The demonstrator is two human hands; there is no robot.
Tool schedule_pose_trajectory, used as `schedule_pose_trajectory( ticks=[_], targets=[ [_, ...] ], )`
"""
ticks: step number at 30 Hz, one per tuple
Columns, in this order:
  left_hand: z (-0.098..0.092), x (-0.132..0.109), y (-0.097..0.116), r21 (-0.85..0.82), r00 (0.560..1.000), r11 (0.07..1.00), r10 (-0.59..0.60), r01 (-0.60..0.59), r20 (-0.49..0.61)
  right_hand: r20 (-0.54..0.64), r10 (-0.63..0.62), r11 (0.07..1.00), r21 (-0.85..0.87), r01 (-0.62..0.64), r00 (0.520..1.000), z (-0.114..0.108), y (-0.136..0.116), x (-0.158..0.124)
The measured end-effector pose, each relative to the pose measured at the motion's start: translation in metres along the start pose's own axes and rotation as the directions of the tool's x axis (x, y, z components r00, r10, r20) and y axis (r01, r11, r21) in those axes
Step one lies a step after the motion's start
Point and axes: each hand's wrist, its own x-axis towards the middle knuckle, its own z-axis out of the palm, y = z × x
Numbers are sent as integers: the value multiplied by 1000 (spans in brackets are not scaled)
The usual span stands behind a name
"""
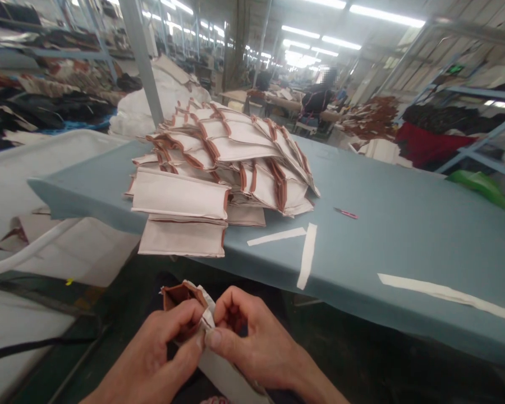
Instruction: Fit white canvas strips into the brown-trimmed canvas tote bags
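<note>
Low in front of me, off the table's near edge, I hold a cream fabric piece with brown lining [227, 373]. Its brown inner side shows at the upper end. My left hand [164, 348] pinches the folded cream edge between thumb and fingers. Close against it, my right hand [252, 336] has its thumb and curled fingers on the same edge. The two thumbs nearly meet there. Much of the piece is hidden behind my hands. A big heap of similar cream pieces with brown edges [179, 193] lies on the table beyond.
On the blue-green table [374, 235] lie a small pair of thread snips [345, 213] and several cream strips [307, 255]. A white cart [8, 174] stands at the left. A person [317, 101] sits far back. Shelves [480, 151] with fabric line the right.
</note>
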Motion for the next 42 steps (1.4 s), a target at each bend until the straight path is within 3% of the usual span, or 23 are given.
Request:
schedule_pose_trajectory(
  ticks=[5,13,20,32,42],
  targets=[
    [-9,-10,-8,-38,986,997,-58,65,154,139,83,960,254,-117,987,6,15,5],
    [-7,-10,-16,-11,975,997,-71,75,212,229,99,895,406,-187,968,5,33,6],
    [-1,-2,-8,-13,984,998,-51,54,170,130,37,934,349,-81,991,0,32,-1],
    [9,4,9,-22,992,999,-25,28,122,97,49,938,338,-79,994,-5,37,-5],
    [21,12,7,18,985,992,-129,128,116,-102,-50,999,-16,49,993,-2,26,-17]
  ],
)
